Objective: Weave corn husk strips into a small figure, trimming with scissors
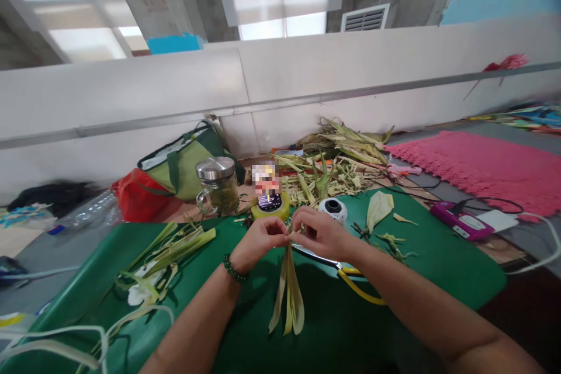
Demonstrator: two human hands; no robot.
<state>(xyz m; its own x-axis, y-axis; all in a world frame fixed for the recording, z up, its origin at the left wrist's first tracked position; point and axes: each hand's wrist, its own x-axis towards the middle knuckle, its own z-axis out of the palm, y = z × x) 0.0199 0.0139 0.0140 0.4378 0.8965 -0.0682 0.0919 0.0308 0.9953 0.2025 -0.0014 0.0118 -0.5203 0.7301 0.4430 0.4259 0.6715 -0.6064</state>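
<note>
Both hands meet over the middle of a green mat (350, 333). A bundle of pale corn husk strips (289, 298) hangs down from between them, its ends spread apart. My left hand (263, 236), with a dark beaded bracelet above it, pinches the top of the bundle. Thumb and fingers of my right hand (322, 232) are closed on the same spot; any thread there is too small to make out. Scissors with yellow handles (355, 286) lie under my right wrist. Just behind that hand sits a white spool (333, 209).
Loose husks (188, 251) lie on the mat's left side, and a single husk piece (379, 210) on its right. Behind stand a lidded glass jar (217, 187), a phone (268, 198) in a yellow holder, a green bag (184, 163) and a husk pile (350, 143). A purple device (462, 221) trails cables.
</note>
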